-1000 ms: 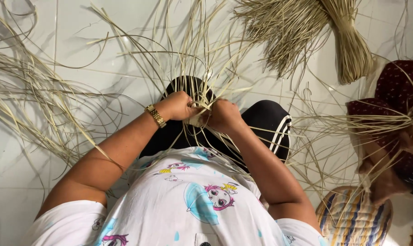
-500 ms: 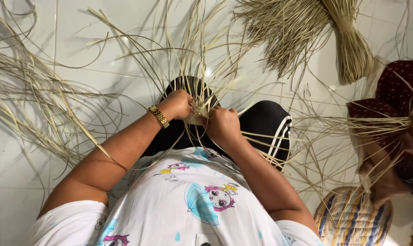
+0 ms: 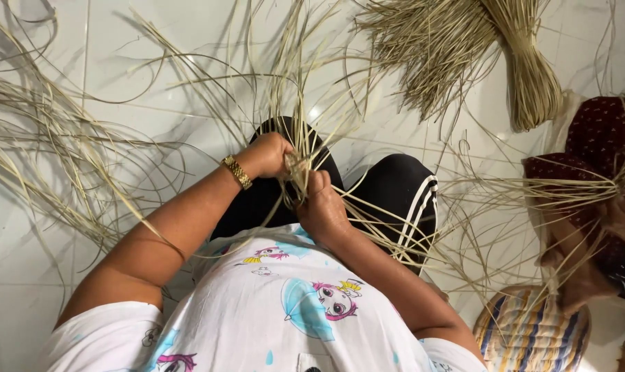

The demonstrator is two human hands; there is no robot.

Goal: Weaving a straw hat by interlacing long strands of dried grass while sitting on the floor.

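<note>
Gripping a small woven knot of pale straw strands (image 3: pixel 297 169) over the black-trousered knees, the left hand (image 3: pixel 271 153) closes its fingers round the knot's left side, while the right hand (image 3: pixel 323 207) pinches strands just below it, fingers curled tight.
</note>
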